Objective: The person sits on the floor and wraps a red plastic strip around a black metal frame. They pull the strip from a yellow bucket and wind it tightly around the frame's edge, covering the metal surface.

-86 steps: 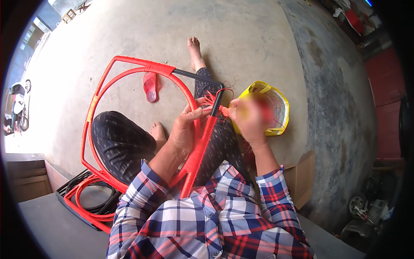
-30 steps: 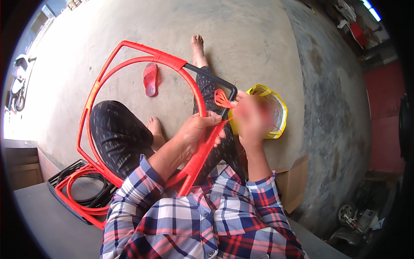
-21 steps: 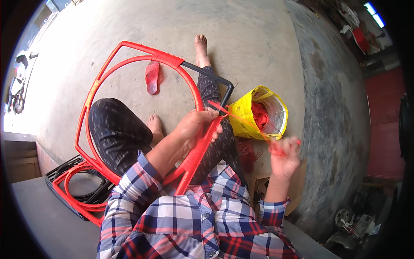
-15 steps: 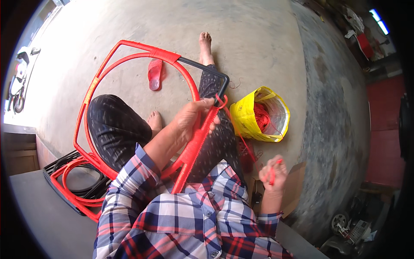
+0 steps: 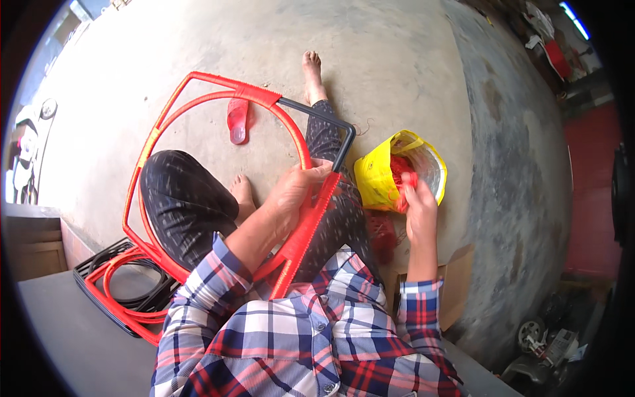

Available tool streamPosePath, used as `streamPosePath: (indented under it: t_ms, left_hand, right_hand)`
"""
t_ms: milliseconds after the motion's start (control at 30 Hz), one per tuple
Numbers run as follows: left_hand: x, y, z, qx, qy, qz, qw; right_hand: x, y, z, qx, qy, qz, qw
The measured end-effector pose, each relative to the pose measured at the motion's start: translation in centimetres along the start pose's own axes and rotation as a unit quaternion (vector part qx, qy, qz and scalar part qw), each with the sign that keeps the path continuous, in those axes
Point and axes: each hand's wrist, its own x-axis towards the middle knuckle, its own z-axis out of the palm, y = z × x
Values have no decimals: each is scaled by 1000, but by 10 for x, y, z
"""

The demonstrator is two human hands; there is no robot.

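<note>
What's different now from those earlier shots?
The right hand left the black corner of the red-wrapped frame, swung out rightward and back, then forward to the yellow bag, holding red cord. The left hand still grips the frame; slipper and bag stayed put.

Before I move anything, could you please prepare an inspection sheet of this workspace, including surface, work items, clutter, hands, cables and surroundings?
Surface: concrete floor; grey bench at lower left.
Work items: red-wrapped frame, bare black at one corner; yellow bag with red cord inside.
Clutter: red slipper on floor; cardboard box; red and black frames on bench.
Hands: left hand grips frame near black corner; right hand pinches red cord bundle at bag's mouth, slightly blurred.
Cables: nothing seen.
Surroundings: motorbike far left; red panel right.
</note>
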Motion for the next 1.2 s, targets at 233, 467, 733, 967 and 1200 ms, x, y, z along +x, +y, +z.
streamPosePath:
  t_ms: [233,467,733,967,1200]
  left_hand:
    - [1,-14,-5,-33,7,187,982]
    - [3,-7,-6,-139,-111,101,979]
    - [1,-3,-1,-108,-105,56,987]
    - [16,-12,-14,-44,-19,-33,998]
    - [17,-4,-14,-8,-13,-71,997]
  right_hand:
    - [42,-54,116,-392,-171,-251,868]
    - [38,-40,90,-132,-101,-226,960]
    - [13,-18,100,-284,-99,-231,925]
    - [-3,-52,66,92,-162,-163,969]
    - [-93,-120,-15,314,-322,-70,891]
